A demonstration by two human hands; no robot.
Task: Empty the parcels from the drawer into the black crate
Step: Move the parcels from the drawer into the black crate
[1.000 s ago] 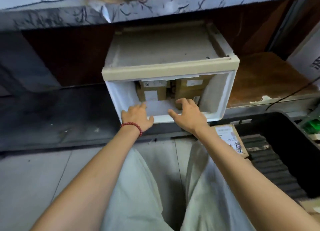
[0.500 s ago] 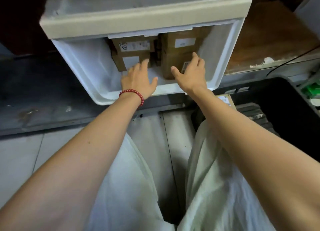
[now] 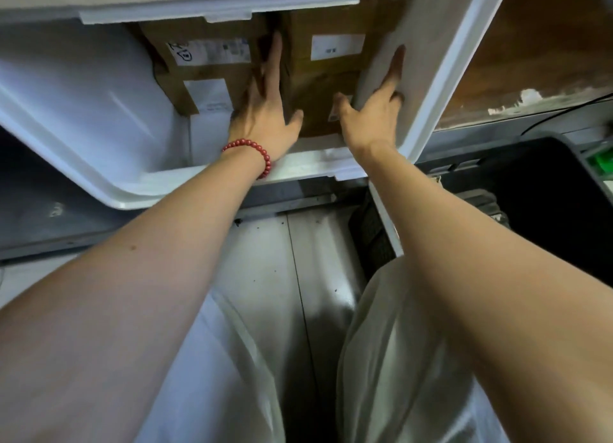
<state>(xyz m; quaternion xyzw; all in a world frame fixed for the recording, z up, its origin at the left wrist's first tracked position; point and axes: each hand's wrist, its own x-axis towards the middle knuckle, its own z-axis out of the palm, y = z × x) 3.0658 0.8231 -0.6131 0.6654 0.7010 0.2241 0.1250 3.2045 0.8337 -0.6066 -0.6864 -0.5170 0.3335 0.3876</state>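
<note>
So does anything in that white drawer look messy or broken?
Nothing looks broken. The cardboard parcels sit at the back of the white drawer; the left parcel looks slightly askew and has a scribble on its label. Both hands bracket the right parcel: left hand, right hand.

I stretch both arms forward, my left hand [image 3: 265, 110] and right hand [image 3: 373, 114] flat, fingers extended, palms facing each other.
</note>
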